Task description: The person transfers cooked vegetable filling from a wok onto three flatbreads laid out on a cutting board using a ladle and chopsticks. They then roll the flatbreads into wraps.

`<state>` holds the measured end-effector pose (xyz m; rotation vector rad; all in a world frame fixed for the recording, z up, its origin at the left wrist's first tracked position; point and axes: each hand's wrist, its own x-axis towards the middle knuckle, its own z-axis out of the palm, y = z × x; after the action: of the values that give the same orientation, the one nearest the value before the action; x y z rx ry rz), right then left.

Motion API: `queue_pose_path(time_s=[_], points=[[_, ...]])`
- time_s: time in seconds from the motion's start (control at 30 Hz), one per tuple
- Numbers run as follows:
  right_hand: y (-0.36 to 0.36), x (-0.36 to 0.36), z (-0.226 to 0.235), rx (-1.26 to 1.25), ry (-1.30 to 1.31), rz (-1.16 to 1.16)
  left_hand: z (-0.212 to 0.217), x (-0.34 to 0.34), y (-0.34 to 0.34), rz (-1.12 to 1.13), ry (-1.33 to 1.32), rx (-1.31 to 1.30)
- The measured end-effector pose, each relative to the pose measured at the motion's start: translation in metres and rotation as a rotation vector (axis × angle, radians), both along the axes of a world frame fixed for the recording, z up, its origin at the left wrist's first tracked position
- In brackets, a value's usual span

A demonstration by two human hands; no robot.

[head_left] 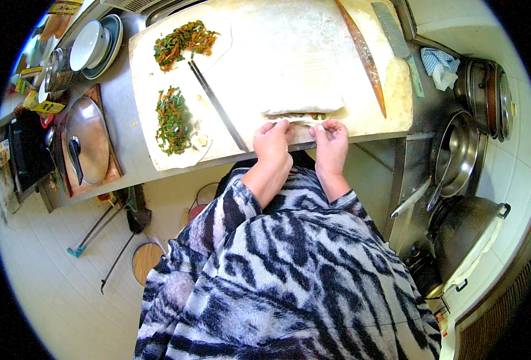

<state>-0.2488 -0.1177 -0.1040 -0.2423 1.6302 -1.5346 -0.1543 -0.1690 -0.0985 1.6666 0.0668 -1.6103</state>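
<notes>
At the near edge of a floured board [277, 54], a folded sheet of dough [304, 108] lies with dark filling showing along its open near side. My left hand [271, 143] pinches the dough's near edge between thumb and fingers. A short way to the right, my right hand [331, 145] pinches the same edge. Toward the left of the board are two flat dough sheets, bearing a far heap [185, 45] and a near heap [173, 122] of chopped green and orange vegetable filling. A pair of dark chopsticks [217, 105] lies slantwise between them and my left hand.
A tapered wooden rolling pin [364, 57] and a long grey blade-like tool [391, 30] lie on the board's right. Left of it are stacked bowls and plates [88, 47] and a pan lid [88, 141]. Steel pans [460, 153] and a cloth [441, 66] stand right.
</notes>
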Motion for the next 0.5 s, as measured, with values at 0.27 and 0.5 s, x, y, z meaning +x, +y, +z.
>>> queue_pose_path(time_s=[0.27, 0.5], points=[[0.004, -0.006, 0.006, 0.011, -0.047, 0.018, 0.021, -0.006, 0.009, -0.014, 0.173, -0.107], [0.005, -0.012, 0.008, 0.021, -0.107, 0.020, 0.022, -0.009, 0.029, -0.126, 0.422, 0.076]])
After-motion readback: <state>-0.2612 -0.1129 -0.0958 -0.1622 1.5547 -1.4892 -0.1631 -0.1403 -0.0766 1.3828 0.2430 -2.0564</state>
